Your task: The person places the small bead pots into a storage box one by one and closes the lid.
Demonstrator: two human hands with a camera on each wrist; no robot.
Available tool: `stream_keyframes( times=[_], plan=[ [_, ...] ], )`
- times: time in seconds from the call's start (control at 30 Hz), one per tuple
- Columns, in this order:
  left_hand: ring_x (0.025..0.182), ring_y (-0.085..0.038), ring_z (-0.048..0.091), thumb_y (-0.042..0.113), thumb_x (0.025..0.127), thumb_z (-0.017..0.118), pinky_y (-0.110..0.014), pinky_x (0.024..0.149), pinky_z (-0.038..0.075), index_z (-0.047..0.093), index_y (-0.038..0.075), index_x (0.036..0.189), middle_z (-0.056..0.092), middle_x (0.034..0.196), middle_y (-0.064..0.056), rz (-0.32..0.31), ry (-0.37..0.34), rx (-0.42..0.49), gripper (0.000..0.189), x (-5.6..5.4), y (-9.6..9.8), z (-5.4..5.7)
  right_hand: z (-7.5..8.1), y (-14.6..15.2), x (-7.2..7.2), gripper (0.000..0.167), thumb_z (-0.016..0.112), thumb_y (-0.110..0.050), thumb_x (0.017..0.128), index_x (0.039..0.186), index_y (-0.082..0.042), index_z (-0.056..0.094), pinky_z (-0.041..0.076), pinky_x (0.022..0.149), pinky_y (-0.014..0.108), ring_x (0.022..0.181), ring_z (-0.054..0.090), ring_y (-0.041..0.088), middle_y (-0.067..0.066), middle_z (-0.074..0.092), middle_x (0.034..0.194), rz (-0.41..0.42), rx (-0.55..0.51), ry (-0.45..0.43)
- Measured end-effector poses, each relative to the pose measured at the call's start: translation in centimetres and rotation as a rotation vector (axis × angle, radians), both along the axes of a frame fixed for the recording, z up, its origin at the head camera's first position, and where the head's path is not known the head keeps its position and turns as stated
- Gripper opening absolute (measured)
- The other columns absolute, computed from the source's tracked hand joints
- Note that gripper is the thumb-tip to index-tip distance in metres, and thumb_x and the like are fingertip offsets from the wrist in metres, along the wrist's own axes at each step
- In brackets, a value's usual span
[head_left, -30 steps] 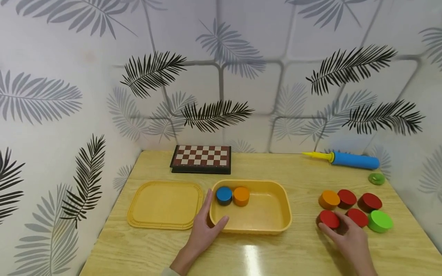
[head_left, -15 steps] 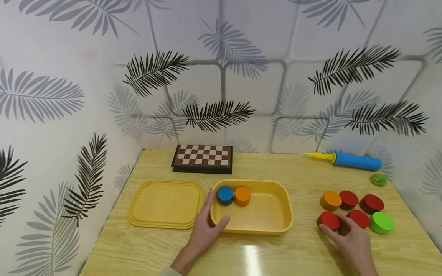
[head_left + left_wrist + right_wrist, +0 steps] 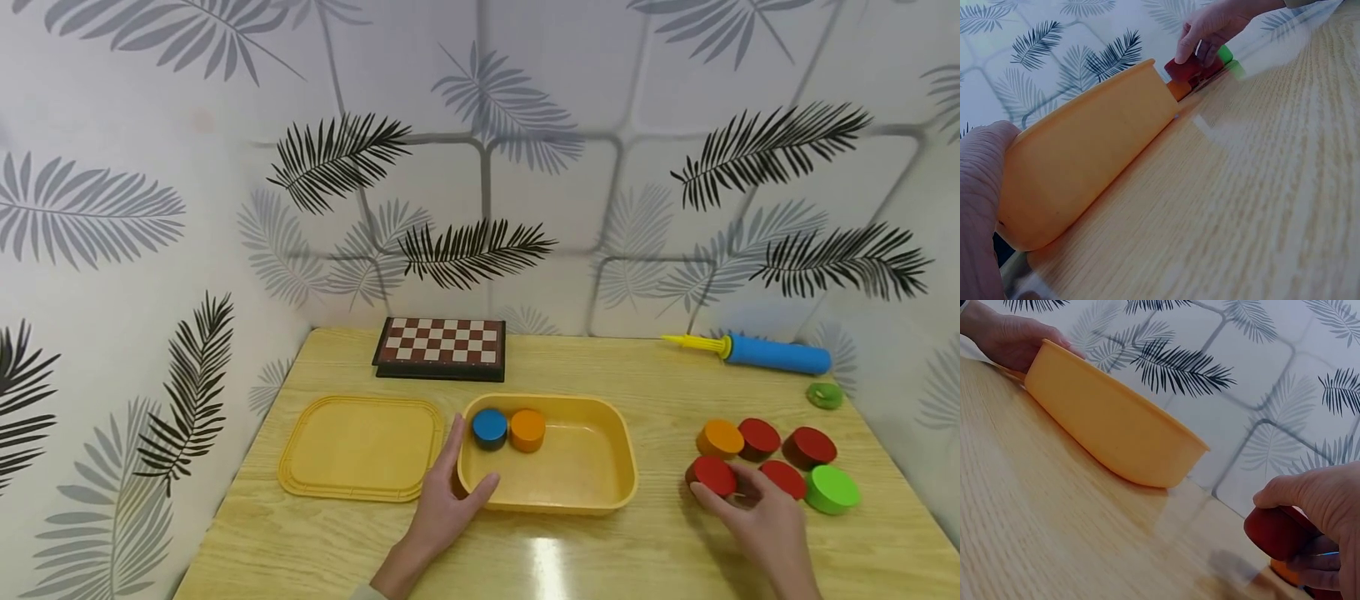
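In the head view my left hand point(image 3: 447, 496) rests at the left front corner of a yellow plastic tray-like box point(image 3: 555, 500), index finger and thumb straight along its sides. Inside that box sit a blue round block point(image 3: 490, 428) and an orange round block point(image 3: 528, 431). My right hand point(image 3: 763, 521) pinches a red round block point(image 3: 712, 476) between thumb and fingers. In the right wrist view this red block point(image 3: 1275, 532) looks tilted and a little above the table. Beside it stand another orange block point(image 3: 720, 438), several red ones point(image 3: 810, 448) and a bright green one point(image 3: 832, 489).
A flat yellow lid point(image 3: 360, 448) lies left of the box. Behind stands a checkered board case point(image 3: 440, 348). At the back right lie a blue and yellow hand pump point(image 3: 772, 353) and a small green item point(image 3: 825, 395). Patterned walls bound the table point(image 3: 300, 542).
The red block in my right hand has shifted very slightly up and to the left and looks more tilted. My left hand keeps its place at the box.
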State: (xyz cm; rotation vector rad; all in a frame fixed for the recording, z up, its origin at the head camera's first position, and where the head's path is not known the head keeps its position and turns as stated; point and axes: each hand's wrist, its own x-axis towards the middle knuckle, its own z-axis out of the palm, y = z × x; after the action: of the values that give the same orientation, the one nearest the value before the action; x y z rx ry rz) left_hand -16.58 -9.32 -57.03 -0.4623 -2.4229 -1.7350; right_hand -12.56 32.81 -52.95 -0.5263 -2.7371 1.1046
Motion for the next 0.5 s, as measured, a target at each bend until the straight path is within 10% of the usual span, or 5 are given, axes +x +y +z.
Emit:
stream_keyframes(
  times=[0.5],
  plan=[
    [0.159,-0.022,0.019,0.025,0.095,0.078,-0.026,0.124,0.016,0.022,0.012,0.167,0.017,0.174,-0.006,0.022,-0.001,0.028,0.093,0.3,0.3,0.7,3.3,-2.3,-2.0,0.073,0.087,-0.048,0.084,0.132,0.002,0.067,0.059,0.075,0.025,0.099,0.073,0.037,0.022,0.075,0.114,0.141,0.082,0.183]
  ],
)
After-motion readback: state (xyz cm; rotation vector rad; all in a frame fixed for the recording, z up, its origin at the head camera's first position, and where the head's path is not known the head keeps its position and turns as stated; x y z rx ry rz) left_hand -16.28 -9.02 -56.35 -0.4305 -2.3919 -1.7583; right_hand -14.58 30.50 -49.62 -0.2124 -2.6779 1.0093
